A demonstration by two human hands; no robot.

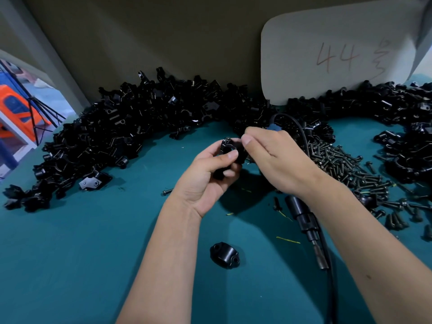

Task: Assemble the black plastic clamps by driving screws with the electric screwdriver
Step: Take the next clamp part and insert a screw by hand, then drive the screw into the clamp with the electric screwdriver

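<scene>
My left hand [210,174] grips a black plastic clamp [230,148] above the middle of the teal table, thumb across its front. A screw head [226,139] sticks up from the clamp's top left. My right hand [271,157] pinches the clamp's right side with thumb and fingers. The electric screwdriver [306,225] lies on the table under my right forearm, its bit pointing toward me, its black cable [301,132] looping behind my right hand. A single clamp half [225,254] lies near the table's front.
A long heap of black clamp parts [131,127] runs along the back wall and down the left. More parts [402,136] sit at the right. Loose screws [350,169] are piled right of my right hand. One stray screw [167,191] lies left of my left wrist. A card marked 44 [336,54] leans on the wall.
</scene>
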